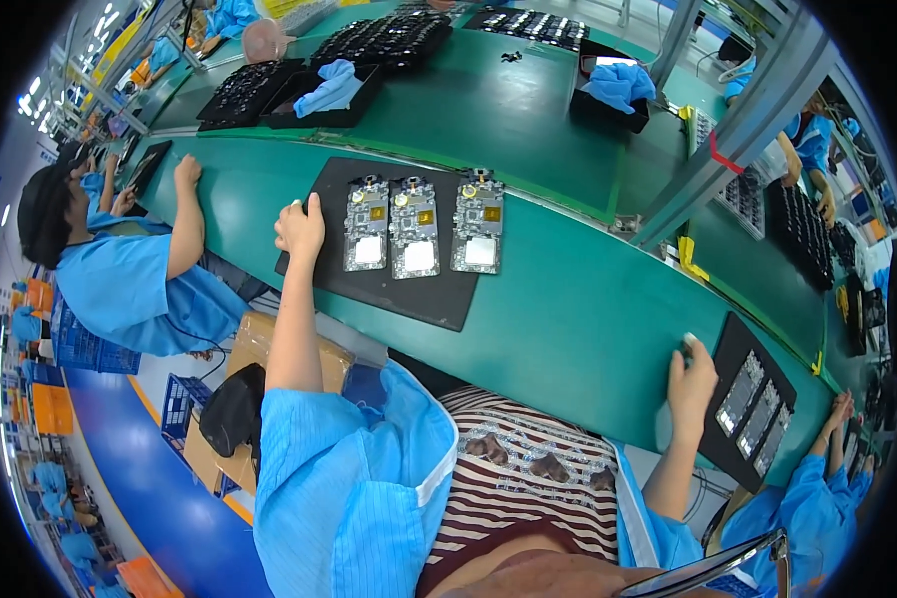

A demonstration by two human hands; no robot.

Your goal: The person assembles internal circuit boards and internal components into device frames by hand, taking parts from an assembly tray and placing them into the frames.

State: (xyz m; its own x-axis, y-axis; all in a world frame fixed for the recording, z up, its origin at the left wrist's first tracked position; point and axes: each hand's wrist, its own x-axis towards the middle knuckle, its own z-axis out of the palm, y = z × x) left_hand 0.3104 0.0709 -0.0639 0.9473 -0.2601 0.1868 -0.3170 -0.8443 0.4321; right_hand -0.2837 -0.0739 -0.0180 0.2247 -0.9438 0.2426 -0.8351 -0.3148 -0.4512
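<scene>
Overhead, as seen from the head, the room stretches back over a glossy blue floor point(169, 468) to the left, its edges bent by the lens. Across it runs a long green-topped workbench point(558, 289), with a slanting metal post point(743, 125) rising at the right and a co-worker in a blue smock point(120, 289) seated at the left. A black mat point(409, 294) lies askew on the green surface; a second black mat point(727, 448) lies at the right. Crumpled blue cloths point(329, 88) sit in black bins toward the back. Three populated circuit boards point(413, 234) lie side by side on the first mat. The left hand point(300, 227) is curled at that mat's left edge; whether it grips cannot be told. The right hand point(692, 384), loosely bent and apparently empty, is just beside the second mat, which bears three smaller-looking boards point(741, 394).
</scene>
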